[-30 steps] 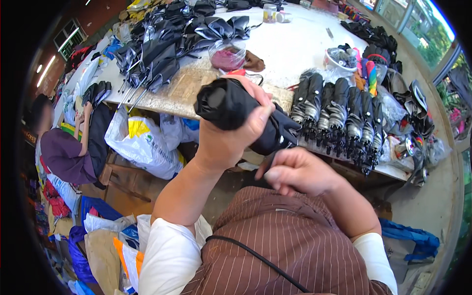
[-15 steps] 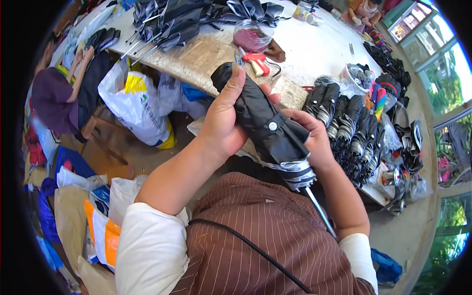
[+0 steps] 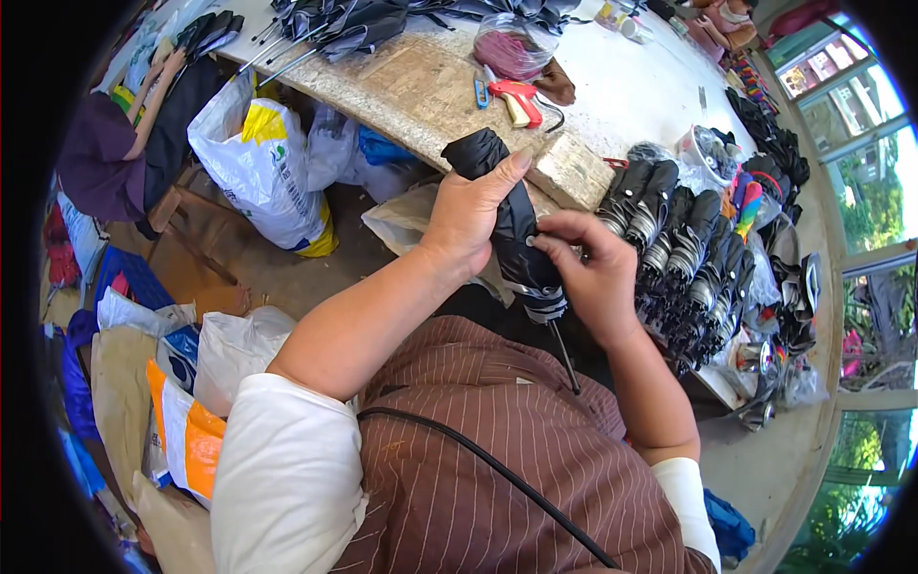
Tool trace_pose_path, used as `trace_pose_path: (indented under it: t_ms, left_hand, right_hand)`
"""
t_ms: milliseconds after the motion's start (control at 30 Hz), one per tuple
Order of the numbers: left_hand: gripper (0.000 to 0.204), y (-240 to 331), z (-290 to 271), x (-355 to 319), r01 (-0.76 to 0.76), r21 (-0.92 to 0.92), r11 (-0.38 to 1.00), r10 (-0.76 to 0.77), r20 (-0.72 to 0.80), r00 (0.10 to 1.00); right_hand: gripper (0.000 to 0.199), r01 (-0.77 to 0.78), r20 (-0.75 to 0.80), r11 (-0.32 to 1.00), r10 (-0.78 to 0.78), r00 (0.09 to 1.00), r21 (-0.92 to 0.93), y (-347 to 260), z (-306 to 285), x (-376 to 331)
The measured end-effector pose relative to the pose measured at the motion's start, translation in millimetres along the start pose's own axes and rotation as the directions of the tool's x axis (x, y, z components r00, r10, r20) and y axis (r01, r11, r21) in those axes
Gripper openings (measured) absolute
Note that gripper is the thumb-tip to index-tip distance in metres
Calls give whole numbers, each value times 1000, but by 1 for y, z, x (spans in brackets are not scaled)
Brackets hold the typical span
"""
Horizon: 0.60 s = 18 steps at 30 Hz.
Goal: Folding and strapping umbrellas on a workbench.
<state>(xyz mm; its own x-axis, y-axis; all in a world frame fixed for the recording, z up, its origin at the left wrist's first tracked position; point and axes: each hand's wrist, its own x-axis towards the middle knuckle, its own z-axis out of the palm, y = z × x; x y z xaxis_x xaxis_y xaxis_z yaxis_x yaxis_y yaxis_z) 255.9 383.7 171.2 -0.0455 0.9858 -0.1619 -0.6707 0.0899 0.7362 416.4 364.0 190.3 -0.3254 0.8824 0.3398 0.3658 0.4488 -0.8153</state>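
A folded black umbrella (image 3: 516, 215) with a silver-edged lower end is held before my chest, its thin metal shaft (image 3: 564, 356) pointing down toward my apron. My left hand (image 3: 475, 206) is wrapped round its upper part, thumb across the cloth. At the closing strap's small round snap, my right hand (image 3: 595, 263) pinches the strap (image 3: 532, 241) between thumb and forefinger. Past the umbrella, on the table (image 3: 636, 105), lie a red and white glue gun (image 3: 517, 100), a blue cutter (image 3: 481, 94) and a worn wooden block (image 3: 571, 170).
Several rolled black umbrellas (image 3: 693, 244) are stacked at the table's right. Unrolled ones (image 3: 359, 24) lie at the far left edge, their shafts sticking out. A white sack (image 3: 251, 167) stands under the table. A co-worker in purple (image 3: 105, 158) is at the left, another person (image 3: 722, 24) far right.
The umbrella has turned more upright and its cloth is wrapped tighter. My right hand has come from behind its lower end round to the snap in front.
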Motion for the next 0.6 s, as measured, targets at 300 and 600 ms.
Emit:
trace_pose_path:
  t_ms: [300, 600]
  left_hand:
    - [22, -22, -6, -3, -53, -49, 997, 44, -171, 984]
    - [22, -26, -6, -12, 26, -2, 1000, -25, -256, 966]
  right_hand:
    - [40, 459, 120, 650, -496, 860, -606, 10, 41, -37]
    - [41, 432, 166, 663, -426, 889, -611, 28, 51, -45]
